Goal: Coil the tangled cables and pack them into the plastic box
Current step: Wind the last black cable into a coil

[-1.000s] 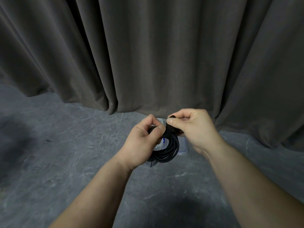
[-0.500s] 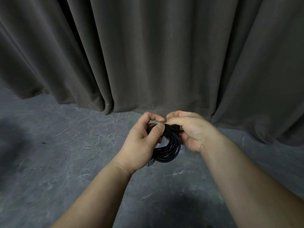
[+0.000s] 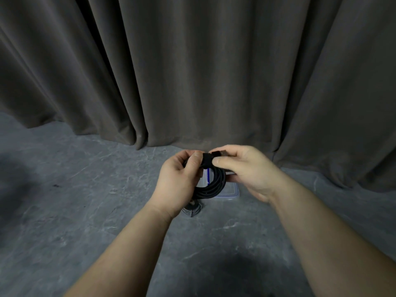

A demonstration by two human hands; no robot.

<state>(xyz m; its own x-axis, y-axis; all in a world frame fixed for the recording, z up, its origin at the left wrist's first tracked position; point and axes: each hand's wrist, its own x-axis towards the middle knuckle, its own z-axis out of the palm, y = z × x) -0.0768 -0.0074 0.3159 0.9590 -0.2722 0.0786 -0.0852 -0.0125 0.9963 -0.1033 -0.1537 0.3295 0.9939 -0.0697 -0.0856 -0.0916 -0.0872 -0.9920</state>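
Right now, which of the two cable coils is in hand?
The black coil, held up by both the left hand and the right hand. The other, greyish coil lies on the floor below, untouched.

Dark pleated curtain (image 3: 192, 71) over grey, seemingly stone floor (image 3: 75, 200).

A staged indoor recording corner, more like a studio or lab set than a lived-in home, is showing here. A heavy dark grey curtain (image 3: 192, 71) is hanging in deep folds across the whole far side, and a grey marbled floor (image 3: 75, 200) is spreading out in the near part, dimly lit.
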